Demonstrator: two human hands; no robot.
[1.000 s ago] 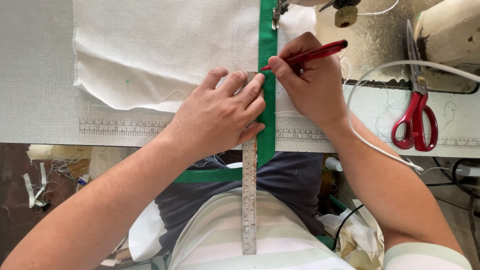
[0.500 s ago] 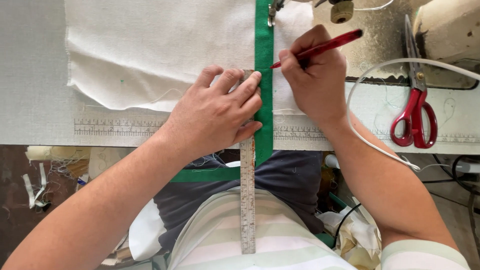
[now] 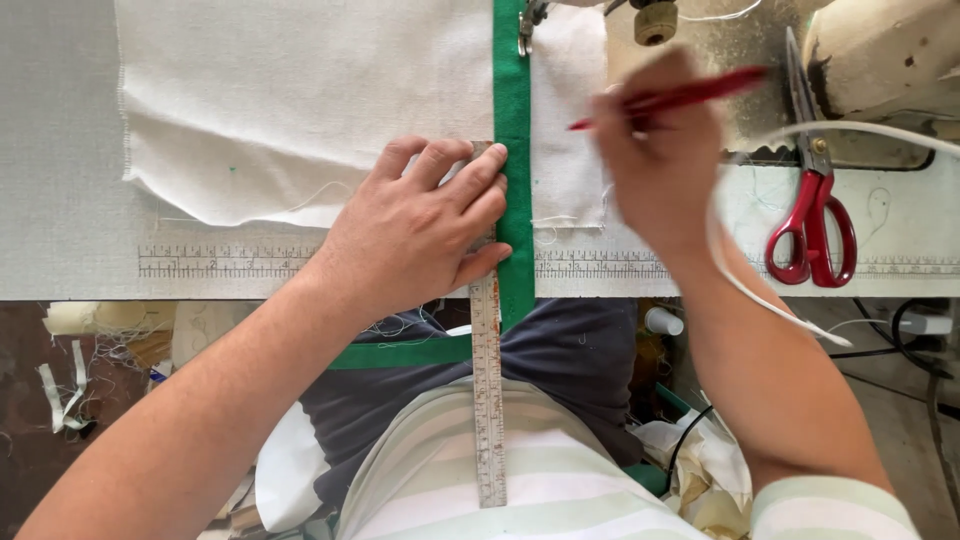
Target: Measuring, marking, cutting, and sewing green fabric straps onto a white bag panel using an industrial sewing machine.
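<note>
Left hand (image 3: 420, 230): fingers spread flat, pressing metal ruler (image 3: 488, 400) beside green fabric strip (image 3: 513, 120). Right hand (image 3: 660, 160): fingers pinched around red pencil (image 3: 670, 98), raised above white cloth (image 3: 300, 100). Red scissors (image 3: 812, 225) right.

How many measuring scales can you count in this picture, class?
2. A loose metal ruler runs from under the left hand toward the person's lap. A printed scale runs along the table's front edge. More may lie hidden under the white cloth.
</note>
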